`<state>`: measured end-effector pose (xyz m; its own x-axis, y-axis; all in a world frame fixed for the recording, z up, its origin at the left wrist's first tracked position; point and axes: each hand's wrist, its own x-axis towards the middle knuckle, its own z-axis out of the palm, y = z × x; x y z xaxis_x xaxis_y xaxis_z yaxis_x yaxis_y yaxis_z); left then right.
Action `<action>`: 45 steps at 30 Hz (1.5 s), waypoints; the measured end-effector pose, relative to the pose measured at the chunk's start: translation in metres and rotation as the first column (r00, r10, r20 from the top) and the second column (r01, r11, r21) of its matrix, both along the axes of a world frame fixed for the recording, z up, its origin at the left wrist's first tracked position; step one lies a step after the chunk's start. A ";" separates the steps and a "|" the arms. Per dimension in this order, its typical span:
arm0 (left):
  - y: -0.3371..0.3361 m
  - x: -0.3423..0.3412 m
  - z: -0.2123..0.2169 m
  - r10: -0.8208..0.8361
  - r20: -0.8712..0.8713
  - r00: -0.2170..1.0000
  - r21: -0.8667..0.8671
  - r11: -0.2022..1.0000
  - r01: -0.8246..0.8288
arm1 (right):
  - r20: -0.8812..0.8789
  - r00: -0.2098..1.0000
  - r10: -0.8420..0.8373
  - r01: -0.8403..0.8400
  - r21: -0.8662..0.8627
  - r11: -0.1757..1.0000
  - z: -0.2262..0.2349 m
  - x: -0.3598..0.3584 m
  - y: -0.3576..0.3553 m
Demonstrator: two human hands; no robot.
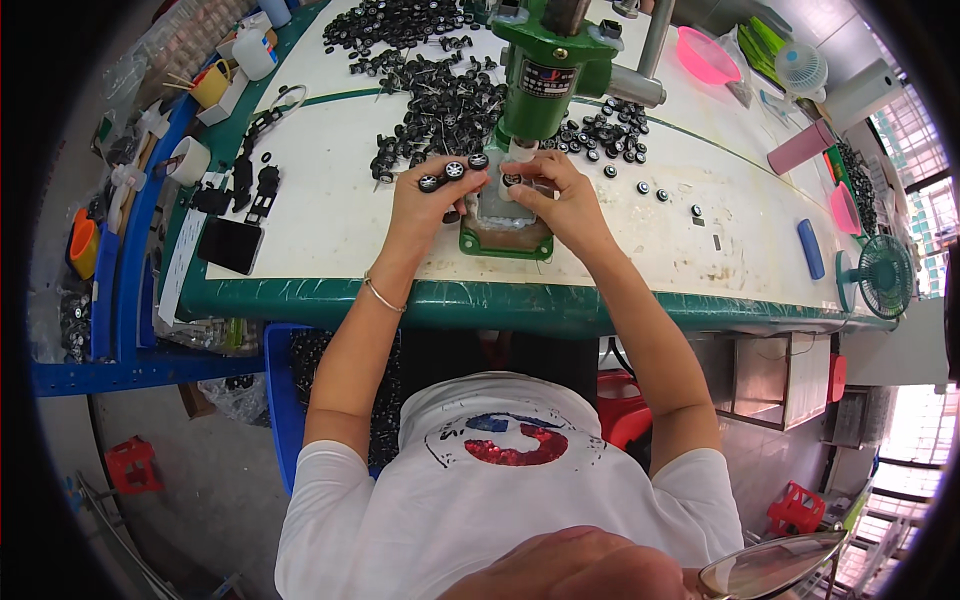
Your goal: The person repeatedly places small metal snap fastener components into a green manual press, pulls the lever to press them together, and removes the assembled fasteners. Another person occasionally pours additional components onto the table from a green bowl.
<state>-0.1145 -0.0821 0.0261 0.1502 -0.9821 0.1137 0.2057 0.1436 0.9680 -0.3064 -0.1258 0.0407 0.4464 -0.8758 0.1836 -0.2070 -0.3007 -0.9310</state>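
Observation:
Several small black toy wheels (454,171) with silver hubs are in my left hand (418,207), whose fingers are closed around them beside a green hand press (541,95). Under the press ram, my right hand (565,204) pinches one toy wheel (512,180) between thumb and fingers. Both hands are over the press's metal base (508,243), near the table's front edge. Fingers partly hide the wheel at the ram, so I cannot tell if it touches the tip. A large heap of wheels on thin axles (445,120) lies behind my left hand.
Loose wheels (612,133) are scattered right of the press. A black phone (231,245) and dark plastic parts (262,190) lie at left. A pink bowl (707,56), a pink cup (800,147), a blue object (810,249) and a green fan (885,277) are at right.

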 end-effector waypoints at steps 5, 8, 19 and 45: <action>-0.003 -0.013 0.013 0.018 0.155 0.988 -0.087 0.996 -0.004 | 0.019 1.000 0.018 -0.020 0.110 0.994 -0.003 -0.003 -0.007; -0.004 -0.019 0.018 -0.002 0.199 0.980 -0.079 0.997 0.018 | 0.084 0.996 -0.036 0.026 0.112 0.993 0.006 -0.005 -0.005; -0.015 -0.030 0.018 0.004 0.092 0.996 -0.088 0.996 0.004 | 0.699 0.704 -0.128 0.072 0.109 0.991 0.143 -0.028 -0.070; -0.022 -0.026 0.014 0.030 0.266 0.963 -0.273 0.961 0.045 | 0.679 0.718 0.149 0.240 -0.443 0.864 0.210 -0.001 -0.046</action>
<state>-0.1402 -0.1036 0.0397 0.0701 -0.9079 0.4133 -0.0507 0.4106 0.9104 -0.3072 -0.1720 0.2508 -0.0093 -0.6013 0.7990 0.3872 -0.7389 -0.5515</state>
